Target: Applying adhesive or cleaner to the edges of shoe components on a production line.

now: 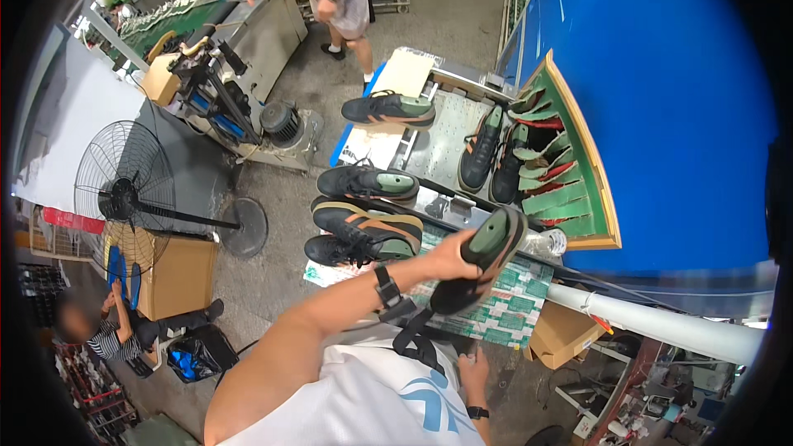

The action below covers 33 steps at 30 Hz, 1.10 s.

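Observation:
My left hand, a dark watch on its wrist, grips a black sneaker with orange stripes. Green filling shows in the sneaker's opening, and it is tilted over the table. Low beside my white shirt, my right hand has curled fingers; I cannot make out anything in them. Along the table's left side lie several similar sneakers, some pressed together. One more sneaker rests farther off. Two sneakers stand on the perforated metal bed, before a green strip curtain.
Wooden trim frames the curtain, under a large blue panel. A white pipe runs at right, above a cardboard box. Leftward stand a fan and a machine with a motor. Two co-workers are nearest, ahead and at left.

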Tool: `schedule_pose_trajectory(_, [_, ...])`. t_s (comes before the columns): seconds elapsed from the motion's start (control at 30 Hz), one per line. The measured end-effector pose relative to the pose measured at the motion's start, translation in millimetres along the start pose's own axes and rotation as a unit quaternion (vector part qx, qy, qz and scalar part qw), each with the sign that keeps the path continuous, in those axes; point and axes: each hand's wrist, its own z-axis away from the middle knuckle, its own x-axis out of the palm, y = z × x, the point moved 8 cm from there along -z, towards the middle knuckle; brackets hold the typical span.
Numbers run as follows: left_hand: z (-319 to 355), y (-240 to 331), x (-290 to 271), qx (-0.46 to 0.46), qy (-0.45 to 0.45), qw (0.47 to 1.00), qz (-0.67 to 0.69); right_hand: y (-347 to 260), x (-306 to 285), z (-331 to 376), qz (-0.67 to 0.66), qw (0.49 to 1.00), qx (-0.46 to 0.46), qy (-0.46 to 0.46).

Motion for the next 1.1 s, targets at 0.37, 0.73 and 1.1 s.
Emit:
schedule_pose_trajectory(0.37, [-83.5,136.2,-231.1,0.053,0.026,0.853,-0.518,20.8,-8.1,24.2,0.039,0.988,0.135,-0.063])
schedule_pose_trajectory(0.73, [-96.0,33.7,-290.4,-0.064,0.205,0.771,-0.599,18.3,4.4,31.7,-0.022,0.997,0.070,-0.003])
schedule_pose_trajectory(1.1, [-250.3,-50.9,-123.7,-0.073,0.253,0.938,-0.223,5.2,-16.6,-3.1,0.046,0.990,0.080,-0.110])
